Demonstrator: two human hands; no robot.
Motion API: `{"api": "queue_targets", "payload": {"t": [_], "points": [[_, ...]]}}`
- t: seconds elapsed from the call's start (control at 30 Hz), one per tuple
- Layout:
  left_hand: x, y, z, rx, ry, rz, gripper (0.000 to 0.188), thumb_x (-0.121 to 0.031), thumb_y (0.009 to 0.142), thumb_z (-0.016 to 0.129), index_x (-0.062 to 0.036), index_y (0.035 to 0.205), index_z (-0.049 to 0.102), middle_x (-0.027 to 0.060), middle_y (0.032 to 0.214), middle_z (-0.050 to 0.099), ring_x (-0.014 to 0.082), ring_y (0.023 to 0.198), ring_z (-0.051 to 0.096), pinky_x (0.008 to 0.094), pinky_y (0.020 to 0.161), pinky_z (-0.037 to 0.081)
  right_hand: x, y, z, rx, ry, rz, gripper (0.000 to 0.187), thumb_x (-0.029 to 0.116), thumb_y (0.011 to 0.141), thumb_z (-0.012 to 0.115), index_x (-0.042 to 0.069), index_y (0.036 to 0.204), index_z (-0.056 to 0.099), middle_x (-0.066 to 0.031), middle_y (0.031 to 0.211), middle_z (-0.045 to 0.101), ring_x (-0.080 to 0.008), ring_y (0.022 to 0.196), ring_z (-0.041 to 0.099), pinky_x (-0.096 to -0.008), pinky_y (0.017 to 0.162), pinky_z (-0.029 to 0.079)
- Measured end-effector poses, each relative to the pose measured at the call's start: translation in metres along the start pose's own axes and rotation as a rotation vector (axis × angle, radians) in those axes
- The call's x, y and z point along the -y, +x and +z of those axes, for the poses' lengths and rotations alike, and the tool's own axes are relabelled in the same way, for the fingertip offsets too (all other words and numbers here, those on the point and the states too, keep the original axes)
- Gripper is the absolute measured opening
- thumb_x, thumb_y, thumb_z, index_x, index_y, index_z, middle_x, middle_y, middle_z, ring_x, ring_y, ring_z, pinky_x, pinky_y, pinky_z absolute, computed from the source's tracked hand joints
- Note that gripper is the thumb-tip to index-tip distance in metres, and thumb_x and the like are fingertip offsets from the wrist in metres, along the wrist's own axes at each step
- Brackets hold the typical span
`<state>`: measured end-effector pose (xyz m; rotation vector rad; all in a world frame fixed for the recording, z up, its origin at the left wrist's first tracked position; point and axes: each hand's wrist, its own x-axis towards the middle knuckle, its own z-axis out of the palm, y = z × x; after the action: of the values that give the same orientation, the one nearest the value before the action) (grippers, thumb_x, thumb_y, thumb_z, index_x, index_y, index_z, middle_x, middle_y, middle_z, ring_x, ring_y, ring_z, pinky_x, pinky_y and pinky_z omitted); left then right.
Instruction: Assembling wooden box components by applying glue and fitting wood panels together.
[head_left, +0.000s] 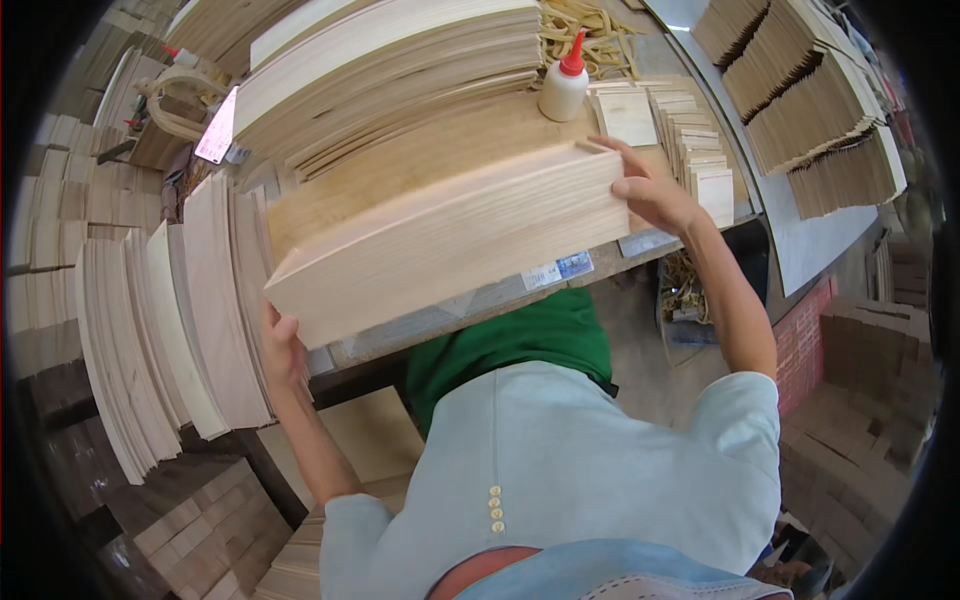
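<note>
Two hands carry the load here: you hold a pale wooden box (450,235) at centre frame, tilted so its long side faces the camera. Your left hand (281,350) grips the lower left corner, fingers wrapped behind the wood; your right hand (650,190) clasps the upper right end, thumb on the face and fingers over the rim. Gripping opposite ends likely keeps the long piece level above the bench (480,300).

A glue bottle (565,80) with a red nozzle stands upright just beyond the box, within reach. Thin panels (690,140) lie stacked by your right hand, and more boards (170,340) fan out at left.

You cannot see the box's inside or far wall, and your left fingers are hidden behind it. Stacks at upper right (810,110) are bent by the lens and partly cut off.
</note>
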<state>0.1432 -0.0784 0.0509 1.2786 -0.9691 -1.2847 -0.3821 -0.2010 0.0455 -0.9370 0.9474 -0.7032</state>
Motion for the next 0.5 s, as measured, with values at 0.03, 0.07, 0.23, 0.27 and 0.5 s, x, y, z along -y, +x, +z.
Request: {"api": "queue_targets", "payload": {"t": [0.03,0.07,0.23,0.27,0.5], "points": [[-0.007,0.012,-0.001,0.096,-0.024,0.064,0.090,-0.014,0.070,0.070,-0.0030,0.147,0.025,0.0124,0.141,0.042,0.0256,0.127,0.045,0.0379,0.108,0.035,0.019,0.006,0.005,0.071,-0.131,-0.109,0.095,0.029,0.073,0.069,0.009,0.151,0.018,-0.0133,0.150,0.030,-0.0257,0.136,0.033,-0.0391,0.111,0.027],[-0.019,0.021,0.011,0.103,-0.026,0.063,0.090,-0.014,0.070,0.070,-0.0030,0.147,0.025,0.0124,0.141,0.042,0.0256,0.127,0.045,0.0379,0.108,0.035,0.028,0.009,0.008,0.131,-0.261,-0.218,0.104,0.022,0.065,0.072,0.010,0.152,0.017,-0.0126,0.152,0.027,-0.0257,0.138,0.030,-0.0373,0.113,0.025],[0.033,0.036,-0.006,0.072,0.147,-0.053,0.107,0.009,0.063,0.069,-0.0151,0.152,0.015,0.0102,0.133,0.047,0.0265,0.117,0.053,0.0360,0.094,0.048,0.015,0.036,0.012,0.123,-0.525,-0.194,0.113,0.004,0.060,0.067,0.016,0.154,0.004,-0.0121,0.155,0.018,-0.0244,0.142,0.021,-0.0373,0.116,0.021],[0.036,0.041,-0.007,0.087,0.148,-0.063,0.107,0.009,0.063,0.069,-0.0151,0.152,0.015,0.0102,0.133,0.047,0.0265,0.117,0.053,0.0360,0.094,0.048,0.007,0.040,0.010,0.134,-0.471,-0.185,0.114,0.001,0.062,0.066,0.019,0.153,0.001,-0.0141,0.155,0.019,-0.0250,0.143,0.021,-0.0384,0.116,0.020],[0.043,0.046,-0.009,0.039,0.058,-0.165,0.092,0.013,0.066,0.067,-0.0050,0.146,0.025,0.0100,0.121,0.054,0.0237,0.107,0.057,0.0361,0.085,0.052,0.007,0.044,0.002,0.151,-0.434,-0.158,0.113,-0.007,0.064,0.065,0.017,0.153,-0.001,-0.0126,0.155,0.017,-0.0258,0.142,0.023,-0.0388,0.117,0.022]]}}
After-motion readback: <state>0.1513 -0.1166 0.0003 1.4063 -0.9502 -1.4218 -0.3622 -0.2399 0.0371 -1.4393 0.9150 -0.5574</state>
